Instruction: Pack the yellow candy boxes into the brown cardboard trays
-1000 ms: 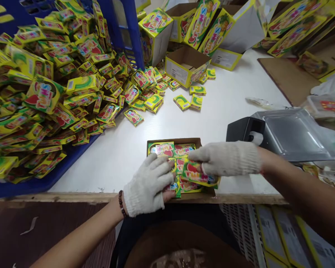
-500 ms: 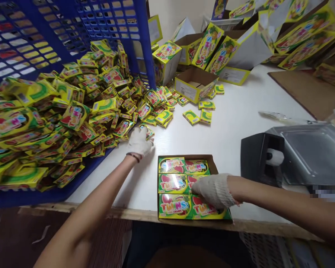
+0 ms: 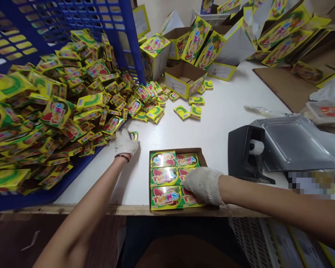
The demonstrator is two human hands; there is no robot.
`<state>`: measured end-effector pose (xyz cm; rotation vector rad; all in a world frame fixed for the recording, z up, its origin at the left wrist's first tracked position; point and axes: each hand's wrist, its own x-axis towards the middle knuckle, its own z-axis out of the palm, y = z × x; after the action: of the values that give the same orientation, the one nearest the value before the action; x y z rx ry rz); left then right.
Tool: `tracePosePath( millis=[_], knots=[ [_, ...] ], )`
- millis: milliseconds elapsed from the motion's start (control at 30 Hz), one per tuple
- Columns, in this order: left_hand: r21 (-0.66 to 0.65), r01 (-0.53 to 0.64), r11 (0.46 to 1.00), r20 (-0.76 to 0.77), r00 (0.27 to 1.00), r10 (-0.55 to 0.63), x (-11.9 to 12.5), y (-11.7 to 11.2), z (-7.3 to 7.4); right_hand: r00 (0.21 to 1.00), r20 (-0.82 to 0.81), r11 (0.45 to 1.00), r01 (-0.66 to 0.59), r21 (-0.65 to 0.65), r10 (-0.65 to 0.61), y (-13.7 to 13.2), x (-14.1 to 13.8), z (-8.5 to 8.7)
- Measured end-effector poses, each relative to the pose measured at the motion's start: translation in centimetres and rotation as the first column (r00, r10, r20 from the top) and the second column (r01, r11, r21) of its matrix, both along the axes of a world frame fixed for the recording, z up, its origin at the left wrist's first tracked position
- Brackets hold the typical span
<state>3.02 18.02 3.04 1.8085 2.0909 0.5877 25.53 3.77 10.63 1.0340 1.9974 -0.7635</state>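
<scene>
- Nearest us, our right hand [image 3: 203, 185] in a white knit glove lies flat, fingers spread, on the packets in the right column of the cardboard tray [image 3: 201, 155]; it presses down and grips nothing that we can see.
- The tray sits at the near edge of the white table [image 3: 226, 111], right in front of us.
- Count in the tray: six packets [image 3: 163, 176] showing, two columns by three rows, so the top layer looks full. We cannot tell if more layers lie under it or are meant to go on top.
- Our left hand [image 3: 125, 143], also gloved, reaches left of the tray to the edge of the loose pile; fingers are curled over one small packet [image 3: 133, 135]. Whether it is really pinched or only touched, we cannot tell.
- The loose pile [image 3: 72, 108] spills out of a blue crate [image 3: 72, 15] tipped on its side; far too many to count, so plenty is left to pack, we judge.
- Right of the tray: one black tape dispenser [image 3: 247, 152], and a grey tray [image 3: 293, 143] beside it.
- Mid table: four stray packets [image 3: 197, 101] clear of the pile.
- Far end: one open yellow box [image 3: 184, 80], one closed one [image 3: 155, 52] behind, more flattened cartons stacked; number unclear.
</scene>
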Motion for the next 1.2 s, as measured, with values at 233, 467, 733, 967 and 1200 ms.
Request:
tracePosePath(
  millis=[233,467,733,967,1200],
  knots=[
    [0.310,0.358,0.881,0.280,0.851,-0.445,1.1,-6.2,2.7,0.654,-0.586,0.705,0.684,0.188,-0.478,2.8,2.7,1.9],
    [0.545,0.759,0.356,-0.099,0.479,-0.872,5.8,-12.0,5.7,0.697,-0.607,0.797,0.580,0.167,-0.381,3.8,3.7,4.7],
    [0.308,0.689,0.656,0.071,0.671,-0.738,3.6,-10.4,4.5,0.824,-0.283,0.829,0.541,0.142,-0.490,-3.0,4.9,1.9],
    [0.065,0.402,0.913,-0.054,0.915,-0.399,4.8,-0.2,3.5,0.926,-0.246,0.893,0.352,0.281,-0.287,-3.3,4.2,1.6],
    [-0.005,0.304,0.953,-0.069,0.950,-0.304,8.5,6.9,2.2,0.925,-0.169,0.901,0.372,0.222,-0.340,-2.2,4.5,1.9]
  ],
)
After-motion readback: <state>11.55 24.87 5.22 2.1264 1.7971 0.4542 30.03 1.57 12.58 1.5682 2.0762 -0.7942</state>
